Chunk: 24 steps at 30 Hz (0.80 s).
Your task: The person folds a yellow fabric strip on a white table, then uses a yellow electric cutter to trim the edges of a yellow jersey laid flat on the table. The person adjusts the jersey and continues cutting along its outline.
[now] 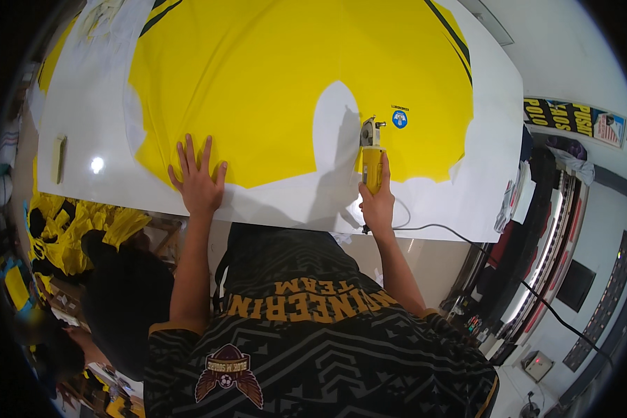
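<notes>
While your right hand [378,204] grips the cutter [372,167], your left hand [202,188] lies spread at its nine o'clock; creased cloth [258,97] could slip, snagging the blade [367,134].

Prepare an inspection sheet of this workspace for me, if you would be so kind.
Surface: white table, bright light spot reflected at left.
Work items: yellow fabric with dark stripes, spread out; yellow electric rotary cutter by a cutout in its near edge.
Clutter: pale narrow block at the table's left; yellow fabric heap beyond the near-left edge.
Grips: left hand spread, fingers on the fabric's near edge; right hand closed around the cutter.
Cables: black cable trailing rightward past the table's near edge.
Surroundings: black-and-yellow banner at right.
</notes>
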Motion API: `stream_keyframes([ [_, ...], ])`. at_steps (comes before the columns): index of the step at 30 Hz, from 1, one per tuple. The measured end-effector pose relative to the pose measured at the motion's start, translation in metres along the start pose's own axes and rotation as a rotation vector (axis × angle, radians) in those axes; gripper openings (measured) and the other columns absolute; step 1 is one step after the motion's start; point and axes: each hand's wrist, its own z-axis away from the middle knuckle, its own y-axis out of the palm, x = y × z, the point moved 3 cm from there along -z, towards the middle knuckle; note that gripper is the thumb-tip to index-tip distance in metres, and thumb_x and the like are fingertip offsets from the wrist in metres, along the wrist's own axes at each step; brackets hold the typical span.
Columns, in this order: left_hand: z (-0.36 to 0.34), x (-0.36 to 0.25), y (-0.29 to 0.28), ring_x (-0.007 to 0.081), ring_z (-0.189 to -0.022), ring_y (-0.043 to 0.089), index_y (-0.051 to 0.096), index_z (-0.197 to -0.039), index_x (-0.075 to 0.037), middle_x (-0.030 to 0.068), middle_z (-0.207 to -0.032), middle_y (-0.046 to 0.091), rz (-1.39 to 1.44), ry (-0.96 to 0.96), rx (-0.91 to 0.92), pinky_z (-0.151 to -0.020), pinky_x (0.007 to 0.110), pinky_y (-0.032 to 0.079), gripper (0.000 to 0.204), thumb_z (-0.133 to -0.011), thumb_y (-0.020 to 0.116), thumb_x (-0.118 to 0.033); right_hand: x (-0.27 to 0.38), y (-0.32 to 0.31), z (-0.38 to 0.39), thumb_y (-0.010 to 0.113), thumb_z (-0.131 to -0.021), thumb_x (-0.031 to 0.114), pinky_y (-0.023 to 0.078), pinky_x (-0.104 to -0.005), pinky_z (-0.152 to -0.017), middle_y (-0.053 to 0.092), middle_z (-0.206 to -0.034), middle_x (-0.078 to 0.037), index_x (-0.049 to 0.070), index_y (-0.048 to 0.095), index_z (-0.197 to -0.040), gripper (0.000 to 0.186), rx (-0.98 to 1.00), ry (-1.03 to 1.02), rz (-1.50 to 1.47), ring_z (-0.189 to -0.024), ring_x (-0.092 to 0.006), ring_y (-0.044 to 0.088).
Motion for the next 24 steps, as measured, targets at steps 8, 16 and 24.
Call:
stream_keyframes([
  [8,0.0,-0.001,-0.001,0.0295,-0.18,0.017,0.046,-0.178,-0.042,0.0024,-0.194,0.023,0.022,-0.018,-0.034,-0.138,0.069,0.005,0.072,-0.11,0.062,-0.059,0.015,-0.014,-0.046,0.068,-0.102,0.012,0.064,-0.038,-0.062,0.074,-0.144,-0.029,0.038,0.017,-0.185,0.102,0.081,-0.035,0.065,-0.062,-0.0276,0.07],
  [16,-0.003,-0.004,-0.001,0.0271,-0.179,0.019,0.046,-0.178,-0.044,0.0,-0.194,0.024,-0.01,-0.029,-0.046,-0.14,0.064,0.003,0.072,-0.11,0.061,-0.063,0.026,-0.029,-0.086,0.07,-0.103,0.012,0.066,-0.0397,-0.066,0.073,-0.148,-0.029,0.039,0.018,-0.185,0.101,0.158,-0.1,0.158,-0.065,-0.03,0.073],
  [24,-0.002,-0.001,0.002,0.0259,-0.179,0.018,0.046,-0.177,-0.044,-0.0009,-0.194,0.023,-0.035,-0.033,-0.045,-0.141,0.063,0.001,0.07,-0.111,0.057,-0.066,0.04,-0.035,-0.125,0.072,-0.103,0.013,0.069,-0.0416,-0.072,0.069,-0.156,-0.03,0.041,0.02,-0.185,0.101,0.24,-0.161,0.266,-0.072,-0.0341,0.078],
])
